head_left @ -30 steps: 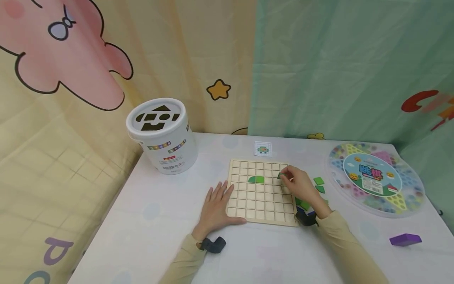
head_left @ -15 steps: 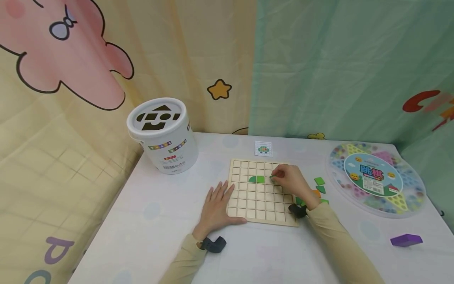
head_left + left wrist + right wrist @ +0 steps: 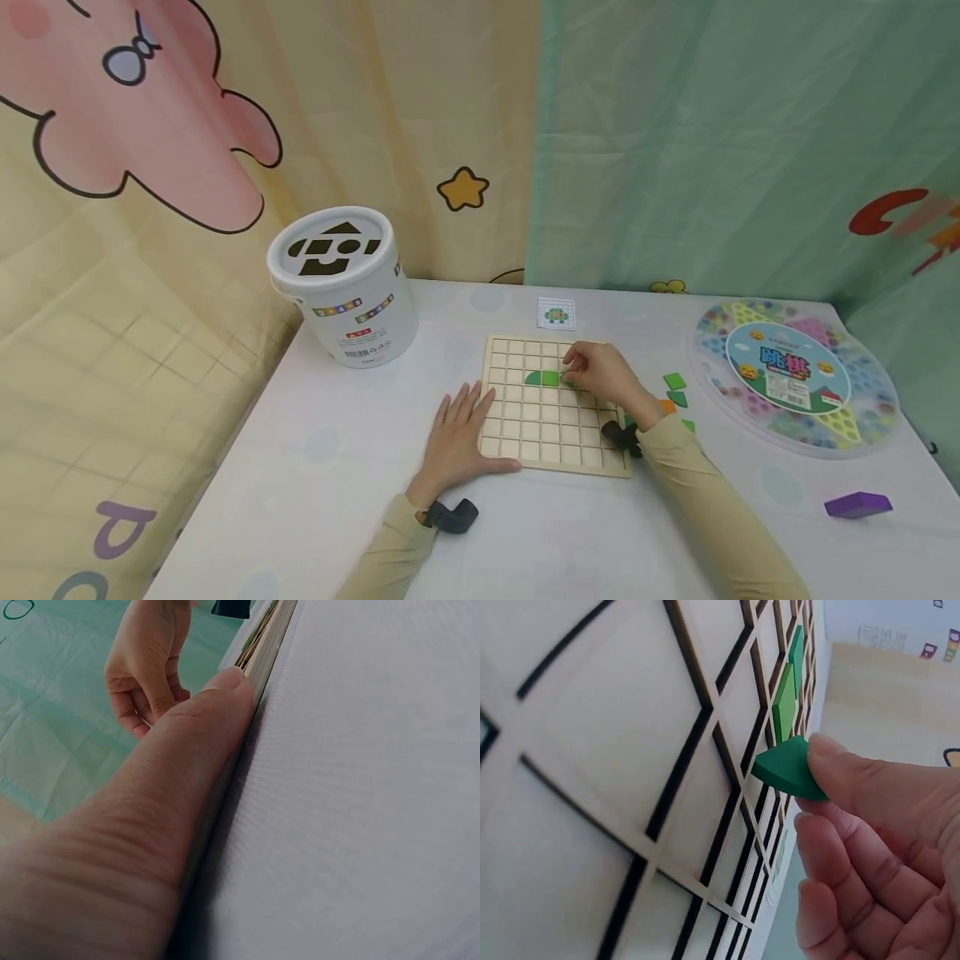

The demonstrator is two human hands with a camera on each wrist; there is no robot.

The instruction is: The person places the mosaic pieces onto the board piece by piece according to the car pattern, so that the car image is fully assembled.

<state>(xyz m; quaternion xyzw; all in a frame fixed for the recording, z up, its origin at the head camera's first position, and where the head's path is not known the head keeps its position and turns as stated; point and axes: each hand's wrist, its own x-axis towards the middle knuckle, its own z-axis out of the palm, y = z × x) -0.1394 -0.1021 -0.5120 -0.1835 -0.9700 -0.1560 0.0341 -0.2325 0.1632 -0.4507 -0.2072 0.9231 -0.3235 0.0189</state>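
Observation:
A square wooden grid board (image 3: 540,433) lies on the table. My left hand (image 3: 453,442) rests at its left side, fingers spread and straight, with the thumb (image 3: 202,712) along the near edge. Between thumb and index finger my right hand (image 3: 606,372) pinches a dark green quarter-round tile (image 3: 789,766), held close over the board. Just left of it, a light green square tile (image 3: 551,379) and a dark green quarter-round tile (image 3: 533,378) sit side by side in grid cells.
Several green tiles (image 3: 675,382) and an orange tile (image 3: 667,407) lie right of the board. A picture card (image 3: 557,315) lies behind it. A white bucket (image 3: 352,308) stands back left; a round game box (image 3: 795,375) and purple block (image 3: 858,505) are at right.
My right hand has moved left across the board with the quarter-round tile, up beside the light green square. The left hand has stayed in place.

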